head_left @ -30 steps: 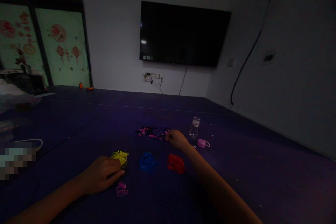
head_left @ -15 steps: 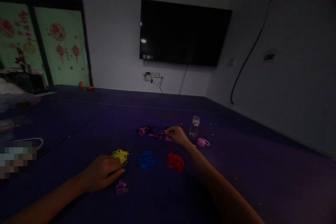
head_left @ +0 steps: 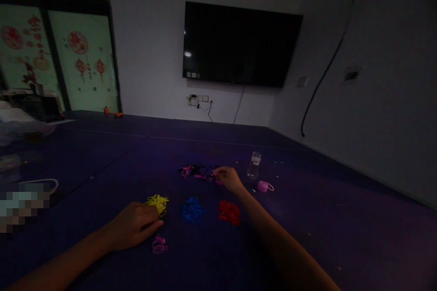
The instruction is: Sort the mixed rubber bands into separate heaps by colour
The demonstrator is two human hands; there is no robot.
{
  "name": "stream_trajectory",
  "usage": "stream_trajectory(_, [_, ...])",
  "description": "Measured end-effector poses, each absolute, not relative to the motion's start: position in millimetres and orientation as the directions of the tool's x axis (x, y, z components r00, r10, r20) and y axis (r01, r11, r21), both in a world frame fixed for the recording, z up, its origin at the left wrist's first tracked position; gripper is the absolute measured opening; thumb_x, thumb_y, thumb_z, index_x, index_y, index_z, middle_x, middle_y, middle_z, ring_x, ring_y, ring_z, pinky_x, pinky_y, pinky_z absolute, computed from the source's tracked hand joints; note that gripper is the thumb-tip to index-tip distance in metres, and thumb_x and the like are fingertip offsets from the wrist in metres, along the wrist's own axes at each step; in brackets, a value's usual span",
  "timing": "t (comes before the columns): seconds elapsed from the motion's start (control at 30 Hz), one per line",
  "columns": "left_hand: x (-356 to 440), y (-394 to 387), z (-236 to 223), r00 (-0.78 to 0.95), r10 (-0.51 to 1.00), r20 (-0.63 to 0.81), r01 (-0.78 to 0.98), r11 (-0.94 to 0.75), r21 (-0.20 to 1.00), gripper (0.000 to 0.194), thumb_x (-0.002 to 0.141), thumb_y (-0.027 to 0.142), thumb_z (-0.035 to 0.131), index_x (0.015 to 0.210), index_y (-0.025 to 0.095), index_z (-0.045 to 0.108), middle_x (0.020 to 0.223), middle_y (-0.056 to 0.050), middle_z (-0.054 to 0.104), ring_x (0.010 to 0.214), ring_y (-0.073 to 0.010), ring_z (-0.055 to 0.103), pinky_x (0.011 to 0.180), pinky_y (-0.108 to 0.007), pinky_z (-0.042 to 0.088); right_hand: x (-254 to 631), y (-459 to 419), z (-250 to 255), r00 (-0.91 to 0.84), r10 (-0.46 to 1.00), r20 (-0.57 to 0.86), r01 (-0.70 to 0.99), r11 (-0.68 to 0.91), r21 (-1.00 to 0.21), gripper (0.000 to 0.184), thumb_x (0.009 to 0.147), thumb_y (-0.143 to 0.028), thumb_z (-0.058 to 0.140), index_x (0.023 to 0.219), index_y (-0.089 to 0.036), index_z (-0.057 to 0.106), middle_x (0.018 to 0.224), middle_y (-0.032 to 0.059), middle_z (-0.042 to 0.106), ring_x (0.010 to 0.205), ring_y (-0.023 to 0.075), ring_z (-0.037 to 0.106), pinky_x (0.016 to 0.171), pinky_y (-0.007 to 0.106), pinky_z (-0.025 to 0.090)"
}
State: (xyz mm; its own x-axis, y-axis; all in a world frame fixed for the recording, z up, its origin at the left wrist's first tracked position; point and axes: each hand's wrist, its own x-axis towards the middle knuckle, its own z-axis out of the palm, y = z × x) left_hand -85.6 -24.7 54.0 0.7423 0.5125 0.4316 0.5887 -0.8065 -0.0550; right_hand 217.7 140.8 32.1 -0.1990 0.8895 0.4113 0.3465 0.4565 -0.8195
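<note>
My right hand [head_left: 229, 179] reaches to the far side of the piles, its fingertips pinched on a pink rubber band [head_left: 215, 172] at the edge of the mixed pink and black bands [head_left: 187, 171]. Beside the yellow rubber bands [head_left: 157, 203], my left hand [head_left: 138, 223] rests on the purple floor mat, thumb and fingers apart, partly covering that pile. A few pink bands [head_left: 159, 244] lie just in front of the left thumb. Blue bands [head_left: 193, 210] form a heap in the middle, with red bands [head_left: 229, 212] to their right, below my right wrist.
A clear bottle [head_left: 254, 166] stands beyond my right hand, its pink looped cap [head_left: 263, 186] lying nearby. Plastic bags [head_left: 20, 129] and a pixelated patch are at the left. A television [head_left: 241, 45] hangs on the back wall.
My right fingers have shifted very slightly at the edge of the pink and black bands. My left hand stays in place. The whole view has moved a little.
</note>
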Motion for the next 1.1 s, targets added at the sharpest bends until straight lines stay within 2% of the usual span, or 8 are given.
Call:
stream_trajectory(0.1, [-86.0, -24.2, 53.2, 0.743, 0.508, 0.436, 0.586, -0.808, -0.058, 0.033, 0.094, 0.022, 0.034, 0.065, 0.017, 0.050, 0.058, 0.001, 0.053, 0.050, -0.0099, 0.050, 0.049, -0.023, 0.030, 219.3, 140.6, 34.5, -0.204, 0.835, 0.512, 0.397, 0.548, -0.736, 0.013, 0.069, -0.025, 0.057, 0.065, -0.017, 0.065, 0.076, 0.0056, 0.068, 0.069, 0.0153, 0.062, 0.060, 0.024, 0.048])
stream_trajectory(0.17, [-86.2, -23.5, 52.4, 0.745, 0.497, 0.446, 0.580, -0.812, -0.065, 0.033, 0.094, 0.022, 0.034, 0.066, 0.017, 0.050, 0.059, 0.001, 0.053, 0.051, -0.0100, 0.050, 0.049, -0.023, 0.030, 219.5, 140.4, 35.1, -0.189, 0.840, 0.509, 0.422, 0.538, -0.730, 0.014, 0.069, -0.026, 0.057, 0.065, -0.017, 0.066, 0.073, 0.0052, 0.068, 0.068, 0.0155, 0.062, 0.058, 0.023, 0.047])
stream_trajectory(0.37, [-85.4, -24.5, 53.9, 0.748, 0.500, 0.437, 0.579, -0.813, -0.060, 0.034, 0.094, 0.021, 0.034, 0.064, 0.017, 0.048, 0.057, 0.001, 0.052, 0.049, -0.0098, 0.050, 0.048, -0.022, 0.031, 214.8, 137.4, 31.7, -0.155, 0.907, 0.392, 0.380, 0.421, -0.823, 0.013, 0.068, -0.026, 0.058, 0.065, -0.016, 0.065, 0.058, 0.0023, 0.065, 0.051, 0.0135, 0.059, 0.046, 0.020, 0.043])
stream_trajectory(0.57, [-85.7, -24.2, 54.6, 0.749, 0.488, 0.448, 0.570, -0.819, -0.062, 0.034, 0.094, 0.020, 0.034, 0.064, 0.017, 0.049, 0.057, 0.001, 0.051, 0.049, -0.0099, 0.049, 0.049, -0.023, 0.032, 211.1, 135.7, 33.1, -0.126, 0.941, 0.313, 0.310, 0.337, -0.889, 0.010, 0.069, -0.023, 0.057, 0.065, -0.016, 0.061, 0.059, 0.0016, 0.065, 0.045, 0.0110, 0.058, 0.043, 0.019, 0.042])
stream_trajectory(0.73, [-85.6, -24.1, 54.8, 0.746, 0.493, 0.448, 0.577, -0.814, -0.063, 0.032, 0.093, 0.020, 0.035, 0.064, 0.017, 0.049, 0.057, 0.002, 0.051, 0.049, -0.0095, 0.048, 0.048, -0.023, 0.030, 213.3, 135.6, 33.5, -0.133, 0.916, 0.378, 0.352, 0.400, -0.846, 0.012, 0.070, -0.025, 0.057, 0.068, -0.015, 0.063, 0.061, 0.0025, 0.065, 0.053, 0.0134, 0.061, 0.049, 0.021, 0.046])
stream_trajectory(0.87, [-84.0, -26.1, 56.4, 0.737, 0.496, 0.460, 0.582, -0.811, -0.057, 0.032, 0.093, 0.020, 0.034, 0.064, 0.017, 0.048, 0.056, 0.002, 0.051, 0.049, -0.0094, 0.048, 0.048, -0.023, 0.031, 214.6, 133.5, 35.0, -0.155, 0.884, 0.441, 0.418, 0.463, -0.782, 0.012, 0.073, -0.023, 0.055, 0.073, -0.016, 0.064, 0.076, 0.0053, 0.068, 0.068, 0.0160, 0.064, 0.056, 0.022, 0.048])
stream_trajectory(0.97, [-83.8, -26.4, 56.0, 0.735, 0.497, 0.462, 0.584, -0.809, -0.060, 0.032, 0.093, 0.020, 0.034, 0.064, 0.017, 0.048, 0.057, 0.001, 0.051, 0.049, -0.0095, 0.049, 0.049, -0.023, 0.031, 214.5, 126.1, 42.0, -0.237, 0.864, 0.444, 0.593, 0.491, -0.638, 0.015, 0.078, -0.023, 0.052, 0.078, -0.016, 0.065, 0.089, 0.0073, 0.068, 0.079, 0.0167, 0.063, 0.065, 0.023, 0.048])
stream_trajectory(1.1, [-84.4, -25.8, 54.6, 0.737, 0.502, 0.453, 0.587, -0.808, -0.060, 0.033, 0.093, 0.020, 0.034, 0.065, 0.017, 0.049, 0.058, 0.001, 0.052, 0.050, -0.0101, 0.050, 0.049, -0.023, 0.032, 211.6, 109.9, 56.4, -0.439, 0.841, 0.315, 0.845, 0.506, -0.171, 0.022, 0.085, -0.019, 0.045, 0.091, -0.019, 0.066, 0.108, 0.0075, 0.062, 0.090, 0.0164, 0.060, 0.076, 0.023, 0.043])
